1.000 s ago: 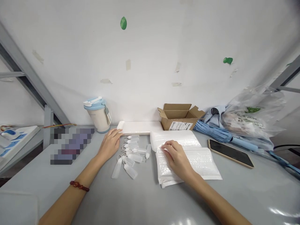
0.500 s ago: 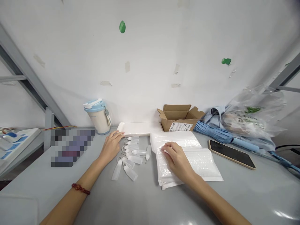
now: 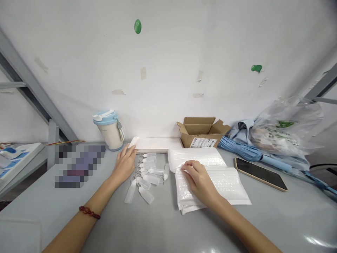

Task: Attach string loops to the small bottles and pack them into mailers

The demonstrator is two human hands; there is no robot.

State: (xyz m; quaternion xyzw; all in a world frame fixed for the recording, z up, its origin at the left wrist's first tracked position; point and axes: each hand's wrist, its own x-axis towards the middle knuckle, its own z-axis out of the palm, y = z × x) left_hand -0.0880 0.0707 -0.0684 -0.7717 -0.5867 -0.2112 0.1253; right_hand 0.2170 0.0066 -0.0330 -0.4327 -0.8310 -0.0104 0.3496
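My left hand (image 3: pixel 124 164) lies flat on the grey table with its fingers stretched, its fingertips at the near corner of a flat white stack (image 3: pixel 158 144) by the wall. Several small translucent dropper bottles (image 3: pixel 147 174) lie just to the right of that hand. My right hand (image 3: pixel 198 179) rests on a pile of white bubble mailers (image 3: pixel 223 182), its fingers bent and pinching the top mailer's upper left edge.
An open cardboard box (image 3: pixel 201 131) stands at the wall. A blue-lidded cup (image 3: pixel 109 129) is at the back left. A phone (image 3: pixel 259 173) lies right of the mailers, near a blue umbrella (image 3: pixel 247 149) and a plastic bag (image 3: pixel 284 131). A blurred patch covers something at the left.
My left hand has crept slightly forward to the corner of the white stack. The right hand stays on the mailers.
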